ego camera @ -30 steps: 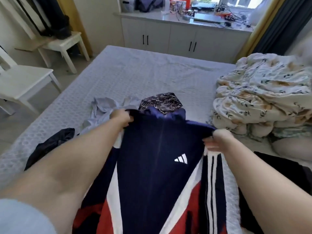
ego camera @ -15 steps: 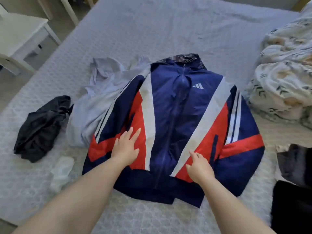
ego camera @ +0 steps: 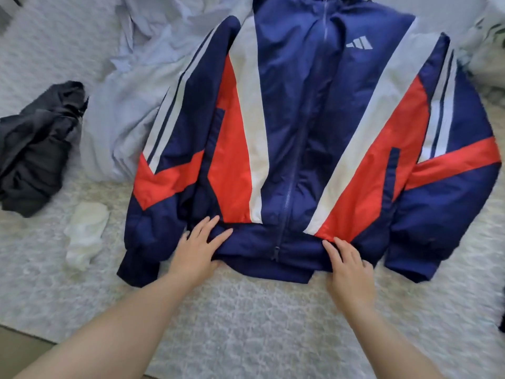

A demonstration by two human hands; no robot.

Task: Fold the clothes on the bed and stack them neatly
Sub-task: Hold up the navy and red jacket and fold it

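Observation:
A navy, red and white zip jacket (ego camera: 295, 127) lies front up and spread flat on the bed (ego camera: 246, 318), sleeves down along its sides. My left hand (ego camera: 198, 248) rests with straight fingers on the jacket's lower hem, left of the zip. My right hand (ego camera: 348, 265) lies flat on the hem to the right of the zip. A pale blue garment (ego camera: 131, 99) lies crumpled partly under the jacket's left sleeve. A black garment (ego camera: 35, 149) is bunched at the far left.
A small white piece of cloth (ego camera: 84, 233) lies between the black garment and the jacket. A floral duvet (ego camera: 489, 50) shows at the right edge. The bed's front edge runs along the lower left. Something dark (ego camera: 502, 321) peeks in at the right.
The jacket went from held up by its shoulders to lying flat. Both hands slid down from the chest to the bottom hem, and the view has moved closer.

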